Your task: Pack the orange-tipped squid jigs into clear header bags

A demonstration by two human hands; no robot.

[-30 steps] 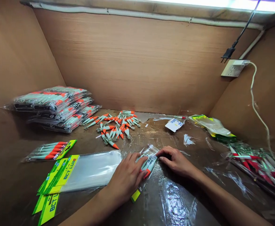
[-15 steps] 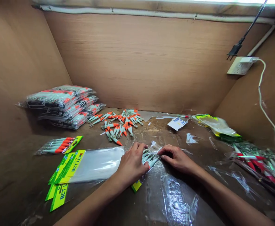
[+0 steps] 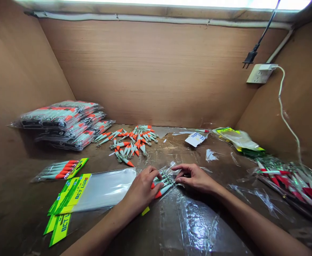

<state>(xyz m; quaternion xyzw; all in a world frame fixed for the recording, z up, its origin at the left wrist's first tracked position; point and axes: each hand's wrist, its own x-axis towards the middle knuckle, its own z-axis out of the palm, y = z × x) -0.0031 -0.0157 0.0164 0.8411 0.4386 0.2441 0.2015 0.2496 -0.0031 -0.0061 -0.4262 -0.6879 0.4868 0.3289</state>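
A clear plastic bag of white-and-orange squid lures (image 3: 163, 191) lies on the table between my hands, the lures' metal hook ends toward the right. My left hand (image 3: 149, 183) grips the bag from the left, fingers bent over it and thumb along the lures. At the bag's open-looking right end, my right hand (image 3: 193, 177) pinches the plastic between thumb and fingers. A bit of yellow header card (image 3: 145, 211) shows beneath my left wrist. Flat bags with yellow-green "BCT LURE" headers (image 3: 106, 190) are fanned out left of my left hand.
Loose squid lures (image 3: 134, 142) are piled behind my hands. A filled lure bag (image 3: 61, 169) and stacked lure packs (image 3: 62, 122) are at left. To the right are bagged red-and-white lures (image 3: 286, 181), more header bags (image 3: 237, 138), plastic scraps (image 3: 268, 202) and a paper tag (image 3: 195, 139).
My left hand has eased left over the bag, and orange lure bodies now show under it. My right fingers have shifted slightly along the bag's end. The whole view has turned a little right.
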